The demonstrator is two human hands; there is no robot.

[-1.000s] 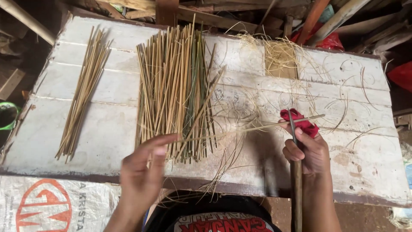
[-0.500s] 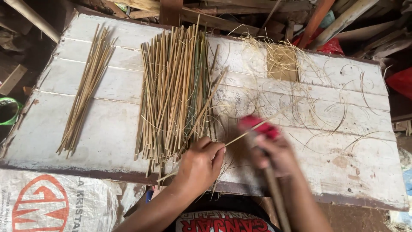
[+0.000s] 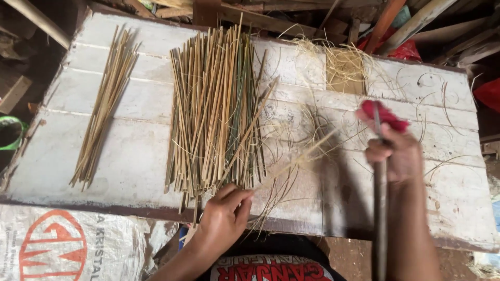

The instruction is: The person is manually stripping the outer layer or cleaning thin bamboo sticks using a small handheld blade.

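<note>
Head view. The left hand (image 3: 225, 212), at the near edge of the white plank surface (image 3: 130, 161), has thumb and fingers pressed together in a pinch on the near end of a single thin bamboo strip (image 3: 297, 160). The long axis of the strip runs from that pinch up toward two o'clock, its far end blurred and pointing at the right hand (image 3: 391, 154). The right hand lies at roughly two o'clock from the left, well apart from it, and is closed around a long dark-handled blade (image 3: 379, 208) with a red cloth (image 3: 383, 115) bunched at its top; the blade stands nearly along the twelve-to-six line, so strip and blade cross at an angle rather than lie parallel. The left hand alone holds the strip. At eleven o'clock from the left hand lies the large pile of bamboo strips (image 3: 216, 104), its near ends just beside the fingers. A smaller bundle (image 3: 104, 104) lies at ten o'clock, well apart. Loose curled shavings (image 3: 344, 65) lie at one o'clock.
</note>
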